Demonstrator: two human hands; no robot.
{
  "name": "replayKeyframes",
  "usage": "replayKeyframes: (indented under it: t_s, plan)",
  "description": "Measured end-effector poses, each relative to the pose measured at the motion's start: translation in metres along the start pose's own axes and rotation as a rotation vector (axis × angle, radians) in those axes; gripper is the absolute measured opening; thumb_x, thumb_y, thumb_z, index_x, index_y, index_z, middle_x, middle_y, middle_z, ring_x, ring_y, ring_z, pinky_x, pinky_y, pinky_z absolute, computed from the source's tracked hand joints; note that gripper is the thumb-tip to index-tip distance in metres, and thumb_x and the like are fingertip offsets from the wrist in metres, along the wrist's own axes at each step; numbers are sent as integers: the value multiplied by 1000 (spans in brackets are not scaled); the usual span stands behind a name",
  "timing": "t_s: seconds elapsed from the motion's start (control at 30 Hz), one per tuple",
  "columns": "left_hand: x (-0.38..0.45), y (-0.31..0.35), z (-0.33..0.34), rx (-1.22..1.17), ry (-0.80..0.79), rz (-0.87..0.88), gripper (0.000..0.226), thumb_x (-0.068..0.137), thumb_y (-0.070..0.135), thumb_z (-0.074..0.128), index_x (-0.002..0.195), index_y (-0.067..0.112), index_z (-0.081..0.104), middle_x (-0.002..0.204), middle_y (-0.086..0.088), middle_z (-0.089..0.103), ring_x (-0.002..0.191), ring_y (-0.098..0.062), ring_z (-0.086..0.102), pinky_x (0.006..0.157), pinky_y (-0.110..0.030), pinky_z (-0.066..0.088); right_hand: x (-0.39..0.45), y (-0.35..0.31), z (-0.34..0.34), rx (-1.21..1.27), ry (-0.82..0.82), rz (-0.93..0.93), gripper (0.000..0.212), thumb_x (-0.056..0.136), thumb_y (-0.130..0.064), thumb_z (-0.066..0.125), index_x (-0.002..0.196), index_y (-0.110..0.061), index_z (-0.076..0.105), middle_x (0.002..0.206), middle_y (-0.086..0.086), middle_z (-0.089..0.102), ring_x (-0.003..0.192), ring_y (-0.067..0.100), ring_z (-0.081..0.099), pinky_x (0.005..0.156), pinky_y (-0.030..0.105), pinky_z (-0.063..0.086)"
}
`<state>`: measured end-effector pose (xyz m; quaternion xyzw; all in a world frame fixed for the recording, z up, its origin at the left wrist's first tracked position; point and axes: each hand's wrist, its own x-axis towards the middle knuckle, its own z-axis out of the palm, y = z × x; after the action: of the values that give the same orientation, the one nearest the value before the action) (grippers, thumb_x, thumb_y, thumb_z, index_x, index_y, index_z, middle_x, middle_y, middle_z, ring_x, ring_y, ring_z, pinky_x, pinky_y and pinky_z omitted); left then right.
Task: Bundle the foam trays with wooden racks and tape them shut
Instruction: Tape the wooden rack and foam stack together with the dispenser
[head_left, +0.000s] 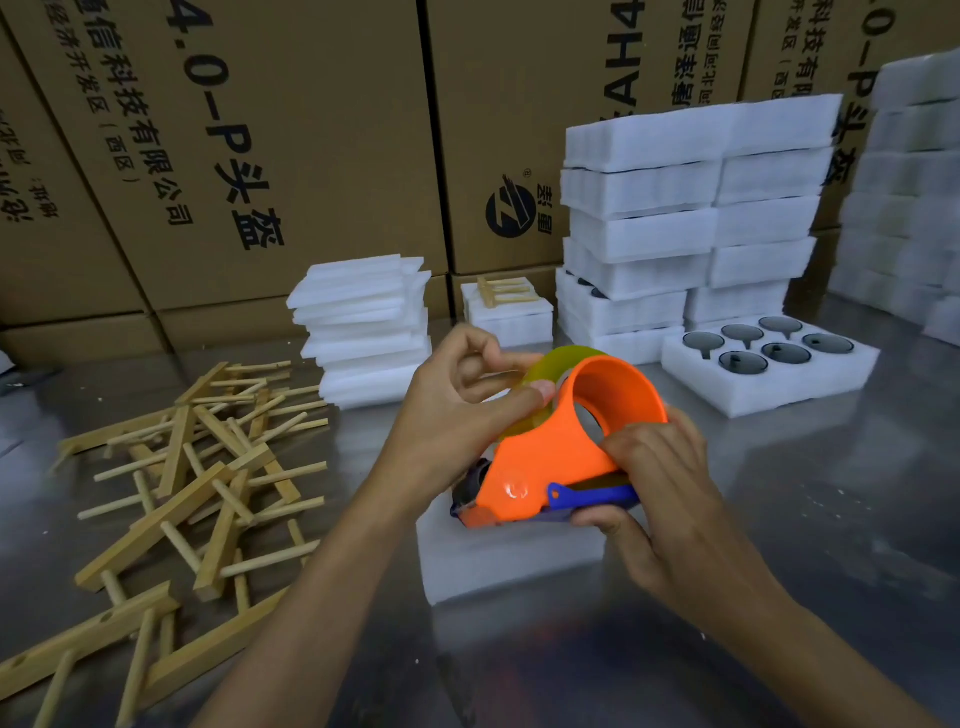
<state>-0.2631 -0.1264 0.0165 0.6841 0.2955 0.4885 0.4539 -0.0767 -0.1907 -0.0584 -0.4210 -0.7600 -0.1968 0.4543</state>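
Observation:
An orange tape dispenser (550, 457) with a blue base and a yellowish tape roll (558, 364) hangs just above a white foam bundle (498, 566) on the metal table. My right hand (670, 499) grips the dispenser's blue base and orange shell from the right. My left hand (467, 405) sits on the roll's left side, thumb pressed on the tape. A pile of wooden racks (192, 467) lies to the left. An open foam tray (769, 374) holding several dark round lids sits at the right.
A stack of flat foam sheets (363, 327) stands behind my left hand. A small foam bundle with a wooden rack on top (506, 306) sits further back. Tall stacks of foam trays (691, 218) and cardboard boxes (260, 130) fill the back.

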Motion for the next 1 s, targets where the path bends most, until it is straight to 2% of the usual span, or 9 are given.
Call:
replayKeyframes:
  t_s: [0.07,0.17,0.3,0.47,0.67,0.73,0.83,0.9,1.0]
  plan:
    - [1,1,0,41,-10,16,26,80,12,79,99,10,61,106,2,74,102,-12,70,81,-26,56,-2,0,-3,4,-6,4,37,101,-48,41,101,-12,49,91,3,53,91,18,47,105,45,33]
    - [0,1,2,97,-30,42,25,78,18,81,97,11,68,106,5,74,105,-10,69,94,-33,55,-7,0,-7,28,0,12,35,101,-48,43,102,-13,47,94,-1,49,92,15,45,104,42,32]
    - [-1,0,5,94,-39,40,26,77,19,82,97,10,68,108,5,74,108,-10,67,99,-38,52,-11,0,-9,32,0,21,36,101,-49,42,102,-14,47,97,-7,42,94,8,40,102,46,33]
    - [-3,1,10,118,-18,57,22,79,16,80,97,14,69,105,6,74,107,-10,67,99,-39,52,-12,-1,-12,22,4,21,37,101,-50,41,101,-14,47,93,-1,48,92,13,44,102,50,34]
    - [-3,5,14,123,-36,88,21,79,18,80,94,10,69,108,4,74,109,-11,67,100,-43,50,-14,-2,-13,27,17,30,35,101,-51,38,102,-16,44,98,-7,41,94,13,44,102,52,32]
    - [-3,4,16,128,-46,91,13,81,18,78,83,10,68,110,6,73,109,-10,66,98,-42,51,-13,-2,-14,29,35,31,35,101,-50,38,102,-15,44,98,-7,41,94,14,44,103,50,32]
    - [-4,-1,16,120,-46,59,23,84,17,75,65,11,64,110,9,73,103,-7,68,83,-29,53,-8,2,-17,16,34,24,35,102,-48,38,102,-13,45,98,-5,43,94,17,45,103,47,32]
    - [-2,0,14,76,-40,43,20,80,19,78,75,10,61,107,9,74,101,-8,69,80,-25,55,-9,3,-17,24,31,22,36,102,-49,38,103,-13,45,99,-4,44,95,17,46,103,45,32]
    - [1,8,13,113,-81,74,32,77,29,79,103,16,67,107,8,74,106,-8,67,92,-30,55,-14,2,-18,67,45,42,38,103,-50,38,107,-12,45,102,-3,43,98,15,44,101,43,33]
